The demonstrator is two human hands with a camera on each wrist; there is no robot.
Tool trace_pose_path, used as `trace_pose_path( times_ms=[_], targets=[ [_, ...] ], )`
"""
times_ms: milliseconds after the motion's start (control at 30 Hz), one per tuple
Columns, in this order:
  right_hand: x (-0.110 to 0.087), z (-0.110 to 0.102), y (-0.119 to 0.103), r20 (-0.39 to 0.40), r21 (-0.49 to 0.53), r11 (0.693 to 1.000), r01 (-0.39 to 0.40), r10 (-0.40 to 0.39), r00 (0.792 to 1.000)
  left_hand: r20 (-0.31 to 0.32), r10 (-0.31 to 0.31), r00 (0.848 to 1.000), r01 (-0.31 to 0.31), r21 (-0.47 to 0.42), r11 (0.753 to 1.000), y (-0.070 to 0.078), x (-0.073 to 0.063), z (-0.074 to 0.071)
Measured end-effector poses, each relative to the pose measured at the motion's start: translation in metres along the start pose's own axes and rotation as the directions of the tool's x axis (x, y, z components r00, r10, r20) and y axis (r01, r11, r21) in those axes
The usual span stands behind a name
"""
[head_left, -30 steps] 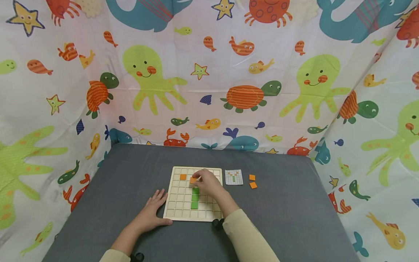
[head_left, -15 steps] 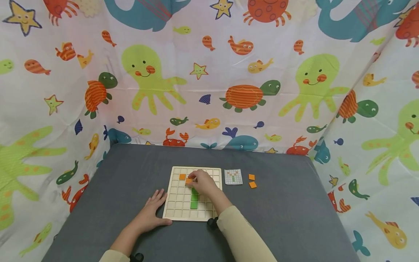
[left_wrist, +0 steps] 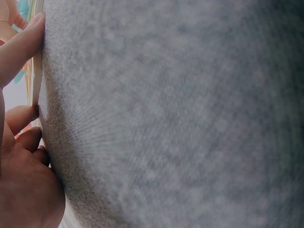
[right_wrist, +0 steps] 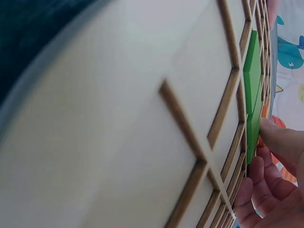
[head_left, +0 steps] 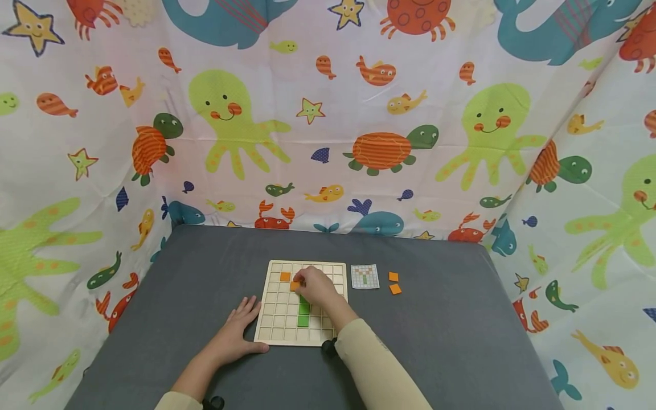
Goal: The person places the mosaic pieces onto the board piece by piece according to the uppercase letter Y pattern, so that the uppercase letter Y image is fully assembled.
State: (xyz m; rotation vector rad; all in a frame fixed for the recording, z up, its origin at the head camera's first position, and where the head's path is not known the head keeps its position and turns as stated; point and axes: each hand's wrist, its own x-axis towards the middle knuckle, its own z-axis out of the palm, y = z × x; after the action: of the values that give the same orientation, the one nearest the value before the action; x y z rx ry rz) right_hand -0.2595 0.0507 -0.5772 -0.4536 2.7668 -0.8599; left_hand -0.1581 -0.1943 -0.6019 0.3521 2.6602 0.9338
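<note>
Head view: nearest, I see the left hand (head_left: 240,331), thumb wide of its fingers, touching the grid board (head_left: 277,320). Just past the green tiles (head_left: 304,315), the right hand (head_left: 319,287) pinches an orange tile (head_left: 294,286); rightward lie two loose tiles (head_left: 395,289) and a card (head_left: 364,277).
</note>
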Motion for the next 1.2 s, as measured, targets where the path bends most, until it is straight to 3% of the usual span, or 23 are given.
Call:
trace_pose_path(
  times_ms=[300, 767, 1200],
  targets=[
    [-0.003, -0.003, -0.003, -0.007, -0.014, 1.000, -0.007, 0.007, 1.000, 0.000, -0.011, 1.000, 0.011, 0.010, 1.000, -0.001, 0.001, 0.001],
    [-0.003, -0.011, 0.013, -0.019, 0.173, 0.985, 0.025, -0.022, 1.000, 0.000, -0.030, 1.000, 0.030, 0.014, 0.999, -0.004, 0.004, 0.001],
    [-0.028, -0.028, 0.017, -0.083, 0.166, 0.984, 0.056, -0.043, 0.996, -0.008, -0.007, 1.000, 0.007, -0.001, 1.000, -0.001, 0.000, 0.001]
  ],
)
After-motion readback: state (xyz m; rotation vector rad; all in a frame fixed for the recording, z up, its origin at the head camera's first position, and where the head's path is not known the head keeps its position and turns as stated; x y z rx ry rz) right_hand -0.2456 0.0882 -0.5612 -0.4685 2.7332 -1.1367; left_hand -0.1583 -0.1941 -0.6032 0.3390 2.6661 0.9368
